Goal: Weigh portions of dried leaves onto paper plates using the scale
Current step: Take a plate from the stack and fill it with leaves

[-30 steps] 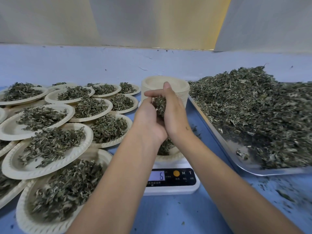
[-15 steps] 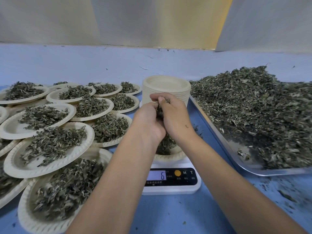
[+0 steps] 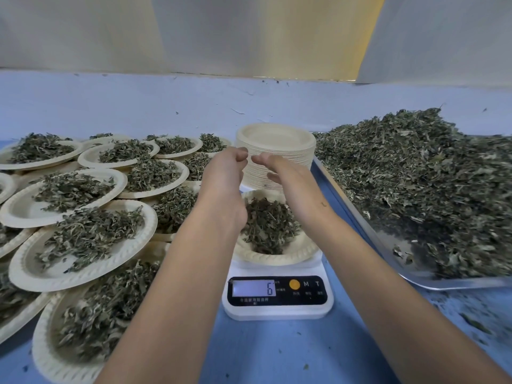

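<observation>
A paper plate of dried leaves sits on the scale, whose display reads 6, beside buttons marked M and T. Above the scale, the left hand and right hand hover apart, fingers loosely curled, holding nothing. Behind the scale stands a stack of empty plates, with filled plates to its left and a heaped tray to its right

The scale shows "6" on its display; right of the display sit an orange button and the letters "M" and "T". Smaller print there is unreadable.
</observation>
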Demonstrator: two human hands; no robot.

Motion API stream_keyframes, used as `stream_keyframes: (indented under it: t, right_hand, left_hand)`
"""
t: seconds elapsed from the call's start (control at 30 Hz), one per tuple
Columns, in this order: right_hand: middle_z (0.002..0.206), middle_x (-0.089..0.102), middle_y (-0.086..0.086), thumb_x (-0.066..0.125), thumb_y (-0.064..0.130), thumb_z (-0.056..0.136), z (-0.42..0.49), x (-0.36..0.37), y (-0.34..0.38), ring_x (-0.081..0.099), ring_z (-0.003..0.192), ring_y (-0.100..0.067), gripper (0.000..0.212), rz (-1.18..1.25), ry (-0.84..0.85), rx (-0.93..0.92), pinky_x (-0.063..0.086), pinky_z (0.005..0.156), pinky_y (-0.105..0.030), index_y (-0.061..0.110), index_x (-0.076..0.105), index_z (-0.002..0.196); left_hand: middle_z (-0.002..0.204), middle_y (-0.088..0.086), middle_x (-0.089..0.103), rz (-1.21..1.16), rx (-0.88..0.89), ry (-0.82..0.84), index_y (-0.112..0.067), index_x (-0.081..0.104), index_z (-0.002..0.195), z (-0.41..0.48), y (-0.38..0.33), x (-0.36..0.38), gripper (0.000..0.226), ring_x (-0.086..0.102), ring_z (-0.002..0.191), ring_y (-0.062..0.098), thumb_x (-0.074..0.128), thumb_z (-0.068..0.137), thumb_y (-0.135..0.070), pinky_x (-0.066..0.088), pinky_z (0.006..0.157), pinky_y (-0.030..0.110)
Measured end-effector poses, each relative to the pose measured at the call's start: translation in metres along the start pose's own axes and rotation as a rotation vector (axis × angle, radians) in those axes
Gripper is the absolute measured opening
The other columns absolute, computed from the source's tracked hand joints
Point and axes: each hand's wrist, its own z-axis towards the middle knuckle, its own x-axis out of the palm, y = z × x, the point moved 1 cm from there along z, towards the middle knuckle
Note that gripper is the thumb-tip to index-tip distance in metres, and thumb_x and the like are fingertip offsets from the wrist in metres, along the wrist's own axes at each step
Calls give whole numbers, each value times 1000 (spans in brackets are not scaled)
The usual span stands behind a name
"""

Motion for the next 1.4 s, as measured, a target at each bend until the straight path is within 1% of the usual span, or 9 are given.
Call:
stream_keyframes:
  t: [0.07,0.13,0.23,0.3,0.37,0.67,1.07,1.27,1.4]
  right_hand:
    - [125,61,16,51,41,91,1,0,1,52,121,-8,30,20,-52,-5,39,101,-30,31,68,115]
    - [118,65,11,50,26,95,2,1,3,57,114,-7,24,38,-124,-49,41,104,-33,26,69,109]
    - [88,67,5,47,12,96,3,-2,3,60,74,-5,22,91,-199,-118,51,79,-27,18,67,101]
    - [67,58,7,45,8,96,3,-5,2,48,57,-4,23,75,-220,-145,41,61,-22,17,67,95]
    - [61,51,7,45,7,96,5,-6,0,42,54,-4,26,62,-222,-155,34,59,-22,19,67,89]
    - [57,52,8,45,4,96,6,-4,-3,43,51,-2,28,96,-164,-143,36,55,-16,18,65,84]
    - [56,55,10,45,3,94,7,-9,-6,47,52,-4,29,99,-142,-115,38,57,-18,20,65,81]
    - [79,65,8,51,7,90,8,-19,-5,56,65,-3,22,74,-204,-49,45,70,-23,22,67,91]
    - [111,66,1,49,11,93,18,-61,-16,59,103,-15,28,-158,-340,-2,45,93,-31,16,65,115]
  left_hand:
    - [137,7,52,-31,13,24,-12,58,125,-1,0,0,33,39,134,17,42,95,-13,27,105,28]
    - [138,10,51,-55,14,53,-10,57,123,-2,-1,0,32,42,133,19,40,96,-11,30,106,27]
    - [133,13,54,-98,-3,90,-9,59,113,-1,-1,0,26,49,127,22,39,97,-11,37,102,28]
    - [128,14,58,-121,-15,105,-7,60,110,-1,-1,0,25,53,122,23,38,97,-11,41,98,28]
    - [122,14,61,-134,-24,119,-6,60,108,-1,0,0,25,56,118,23,39,97,-10,44,96,27]
    - [103,11,65,-141,-47,141,-5,61,94,0,4,-1,23,61,104,22,39,95,-10,48,91,29]
    - [100,10,65,-134,-49,144,-6,62,92,1,7,1,24,63,94,19,39,95,-10,50,83,26]
    - [106,9,67,-113,3,140,-7,62,98,-1,7,3,23,64,102,20,40,95,-10,50,87,26]
    - [108,9,67,-97,28,172,-6,62,99,-4,9,13,24,64,101,18,40,95,-10,50,89,27]
